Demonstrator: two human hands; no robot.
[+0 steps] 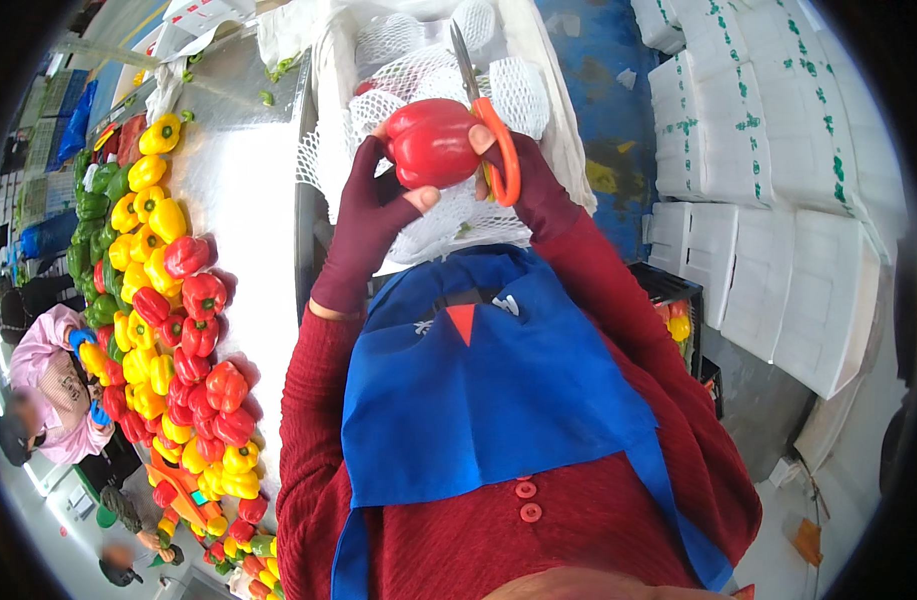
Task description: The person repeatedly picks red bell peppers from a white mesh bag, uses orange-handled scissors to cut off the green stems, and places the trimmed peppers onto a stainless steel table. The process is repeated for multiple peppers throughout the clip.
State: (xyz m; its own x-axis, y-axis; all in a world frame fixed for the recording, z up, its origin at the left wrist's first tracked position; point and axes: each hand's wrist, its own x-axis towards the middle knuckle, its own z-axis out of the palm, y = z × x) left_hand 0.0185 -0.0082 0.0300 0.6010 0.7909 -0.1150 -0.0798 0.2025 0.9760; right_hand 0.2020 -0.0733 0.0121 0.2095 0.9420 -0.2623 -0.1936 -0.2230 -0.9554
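A glossy red bell pepper (432,142) is held up between my two hands, over a cloth-lined white box. My left hand (372,199), in a fingerless maroon sleeve, grips its left side with fingers and thumb. My right hand (529,172) holds orange-handled scissors (511,169), their blades pointing away from me, and its thumb rests against the pepper's right end. White foam net sleeves (518,94) fill the box beneath, with a bit of red showing among them. The white cloth liner (567,135) drapes over the box's rim.
On my left, a steel table (237,142) bears a long heap of red, yellow (168,219) and green bell peppers. Two people (53,382) work along its far side. White foam boxes (728,142) are stacked to the right, near a black crate (653,279) holding peppers.
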